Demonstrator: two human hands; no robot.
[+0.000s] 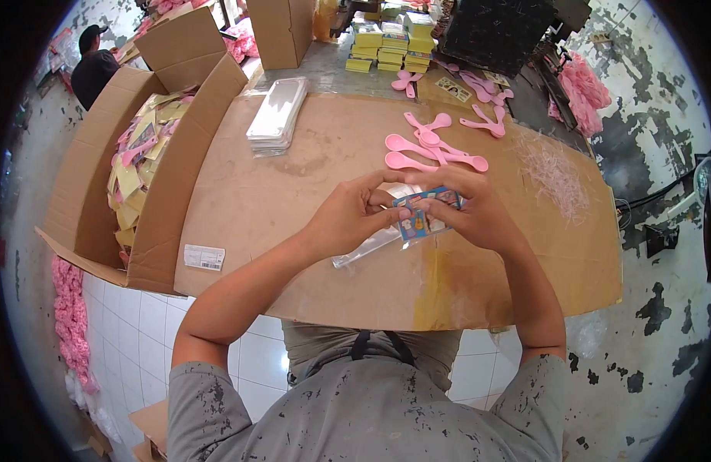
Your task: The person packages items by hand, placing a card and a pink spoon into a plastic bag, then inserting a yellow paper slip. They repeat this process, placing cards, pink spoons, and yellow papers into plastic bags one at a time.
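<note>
My left hand (363,209) and my right hand (475,209) meet over the cardboard-covered table. Both pinch a small blue printed card (417,223) between thumb and fingers. Clear plastic bag material (368,248) extends below my left hand; whether the card is inside it or only against it, I cannot tell. Just beyond my fingertips lies a loose pile of pink measuring spoons (401,160). A stack of clear plastic bags (277,115) lies farther off to the left.
At the left stands an open cardboard box (159,208) filled with packed cards and pink spoons. Stacks of yellow-edged cards (394,46) sit at the back. Thin plastic strips (555,173) are scattered at the right. Another person (96,69) is at the far left.
</note>
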